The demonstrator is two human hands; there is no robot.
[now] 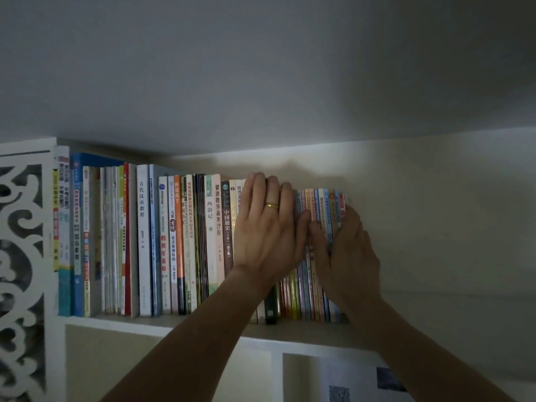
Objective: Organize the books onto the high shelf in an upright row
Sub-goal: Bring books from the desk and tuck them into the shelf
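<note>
Your left hand (pixel 268 224) lies flat against the spines of the books, fingers straight and together, pointing up, with a gold ring (pixel 272 206) on one finger. It presses on the row and grips nothing. Your right hand (pixel 346 250) is just beside it, at the right end of the row: the thumb lies across the front of the thin pastel-spined books (pixel 322 207) while the fingers reach round the outer side of the last one, so the hand cups that bunch of slim volumes. How tightly it holds them you cannot tell from this view. The two hands nearly touch at the thumbs.

The row of books (pixel 145 242) stands upright on the high shelf (pixel 162 324), running from the left wall of the shelf to your right hand. The taller volumes are at the left, among them a blue-spined book (pixel 77 236) and a white one with dark characters (pixel 142 242); the heights step down toward the right, ending in the slim pastel set. To the right of your right hand the shelf is bare against the pale back wall (pixel 435 213).

A white carved fretwork panel (pixel 23 271) stands at the far left. Below the shelf are open white compartments (pixel 168 367), one with papers (pixel 362 384) lying in it.
</note>
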